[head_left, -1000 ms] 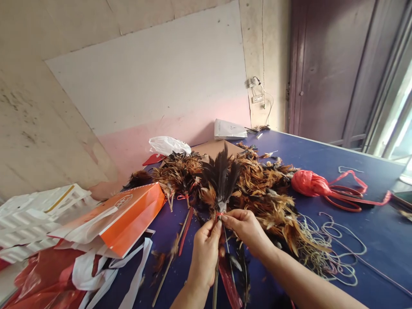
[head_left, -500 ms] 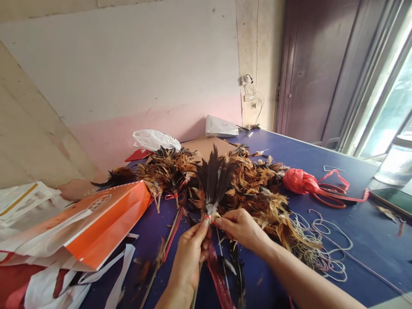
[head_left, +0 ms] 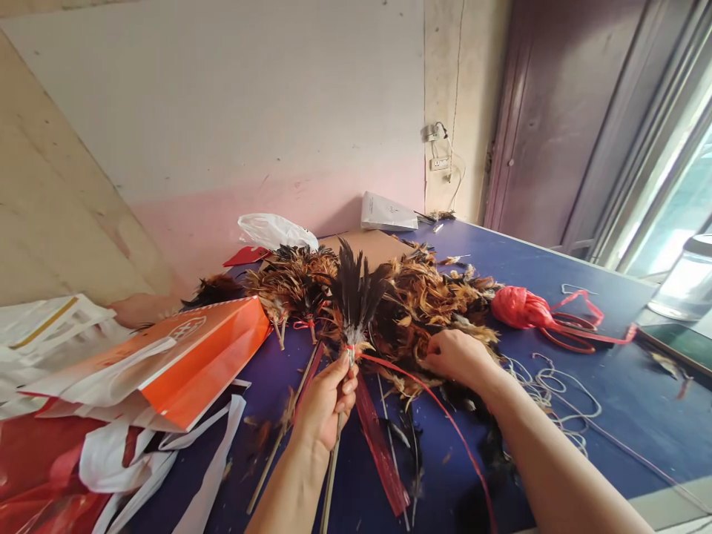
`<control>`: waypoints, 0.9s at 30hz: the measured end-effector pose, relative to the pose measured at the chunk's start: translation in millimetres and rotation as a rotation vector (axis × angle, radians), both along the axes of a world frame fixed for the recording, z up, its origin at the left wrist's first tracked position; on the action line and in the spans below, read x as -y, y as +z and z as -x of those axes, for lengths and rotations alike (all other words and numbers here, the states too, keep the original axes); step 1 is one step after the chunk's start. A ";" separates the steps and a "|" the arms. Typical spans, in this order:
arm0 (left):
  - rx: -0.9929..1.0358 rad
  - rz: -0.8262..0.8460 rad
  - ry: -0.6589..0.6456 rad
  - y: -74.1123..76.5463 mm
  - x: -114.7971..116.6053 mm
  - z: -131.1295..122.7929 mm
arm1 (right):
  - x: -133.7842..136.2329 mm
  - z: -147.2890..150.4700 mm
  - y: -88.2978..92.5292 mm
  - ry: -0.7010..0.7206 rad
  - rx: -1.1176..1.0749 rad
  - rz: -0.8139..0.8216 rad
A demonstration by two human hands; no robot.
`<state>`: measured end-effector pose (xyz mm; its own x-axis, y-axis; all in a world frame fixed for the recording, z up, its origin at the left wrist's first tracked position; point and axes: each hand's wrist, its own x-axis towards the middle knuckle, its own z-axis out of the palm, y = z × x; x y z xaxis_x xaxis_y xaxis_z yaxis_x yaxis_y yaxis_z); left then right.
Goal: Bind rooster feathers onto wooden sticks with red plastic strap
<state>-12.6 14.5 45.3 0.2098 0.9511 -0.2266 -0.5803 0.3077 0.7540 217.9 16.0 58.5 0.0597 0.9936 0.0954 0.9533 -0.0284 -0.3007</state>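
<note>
My left hand point(head_left: 328, 397) is closed around the thin stick point(head_left: 332, 475) of a feather duster. Dark feathers point(head_left: 356, 297) fan upward from the stick's top, bound at their base with red string. From that binding a red plastic strip point(head_left: 439, 404) curves down to the right. My right hand point(head_left: 461, 360) is at the near edge of a heap of brown and black feathers point(head_left: 428, 297), its fingers curled together. The fingertips are partly hidden, so what they pinch cannot be made out.
Several tied feather bundles point(head_left: 294, 282) lie behind on the blue table point(head_left: 628, 400). At left are an orange paper bag point(head_left: 205, 371) and white straps. On the right sit a red twine ball point(head_left: 520, 306), tangled cord point(head_left: 556, 400) and a clear container point(head_left: 684, 285).
My right hand has left the binding and moved right to the feather heap. The red strip now trails loosely from the duster. My left hand still grips the stick.
</note>
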 end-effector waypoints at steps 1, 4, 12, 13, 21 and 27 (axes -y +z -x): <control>0.007 0.003 0.002 0.2 -0.3 0.3 | 0.4 1.6 -2.4 -0.010 0.054 0.023; 0.025 0.013 -0.001 0.6 -0.1 0.5 | -0.9 3.8 -10.5 0.000 0.128 0.056; -0.012 0.013 0.000 0.6 1.7 -2.9 | -5.3 -2.9 -1.4 0.145 -0.373 -0.104; -0.023 0.012 0.006 0.4 2.1 -3.4 | -5.3 -2.8 0.7 0.153 -0.535 -0.127; -0.053 0.027 -0.032 -3.7 6.9 -10.6 | -3.6 6.4 3.9 0.161 -1.372 -0.205; -0.070 0.017 -0.052 -9.2 9.1 -15.5 | 6.3 26.1 4.6 0.152 -1.007 -0.754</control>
<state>2.9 5.4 36.1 0.2416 0.9353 -0.2585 -0.5096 0.3490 0.7864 191.7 9.7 63.1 0.3255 0.7155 0.6182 0.2721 0.5552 -0.7859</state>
